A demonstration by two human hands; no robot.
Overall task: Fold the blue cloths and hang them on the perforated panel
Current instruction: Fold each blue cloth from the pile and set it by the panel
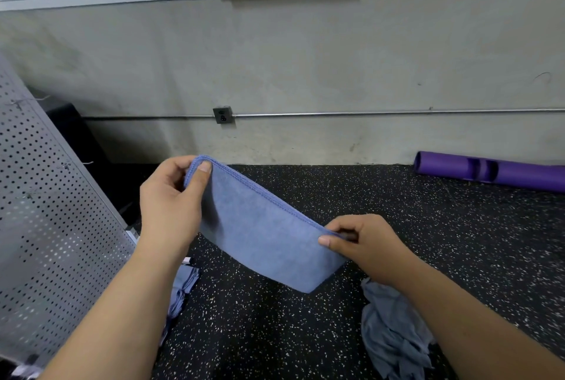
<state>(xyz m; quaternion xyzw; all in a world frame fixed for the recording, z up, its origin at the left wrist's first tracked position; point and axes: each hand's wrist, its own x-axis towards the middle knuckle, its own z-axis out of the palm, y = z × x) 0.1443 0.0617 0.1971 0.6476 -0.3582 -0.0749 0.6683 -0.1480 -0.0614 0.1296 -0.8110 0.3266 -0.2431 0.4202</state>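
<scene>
We hold a folded blue cloth [263, 233] in the air between both hands, above a speckled black floor [275, 333].
Our left hand [171, 199] pinches its upper corner, our right hand [363, 245] the lower end of the stitched edge. A grey perforated panel [46, 226] stands at left. A crumpled cloth pile [394, 333] lies under our right arm, and a purple tube [489, 170] lies by the wall.

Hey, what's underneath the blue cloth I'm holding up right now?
Speckled black floor shows below the blue cloth, which the left hand and right hand pinch by its top edge. The floor patch directly behind it is covered.
</scene>
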